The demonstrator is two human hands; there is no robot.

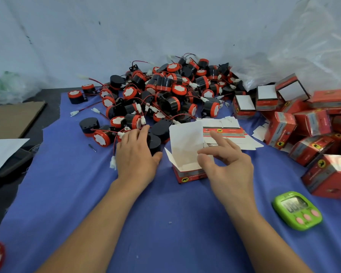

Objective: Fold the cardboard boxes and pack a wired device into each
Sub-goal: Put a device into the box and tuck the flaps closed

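A small red cardboard box (187,154) stands upright on the blue cloth (165,223), its white lid flap raised and its top open. My right hand (228,164) hovers at the box's right side, fingers spread, thumb touching the box's rim. My left hand (136,154) lies over a black wired device (154,143) at the near edge of the pile, fingers curled around it; its red wire and white plug (113,163) hang to the left. Behind lies a heap of black and red wired devices (165,91).
Flat unfolded box blanks (230,133) lie behind the open box. Folded red boxes (307,131) are piled at the right, some open-topped. A green timer (297,210) sits front right. Brown cardboard (12,119) lies left, clear plastic sheet (303,56) back right.
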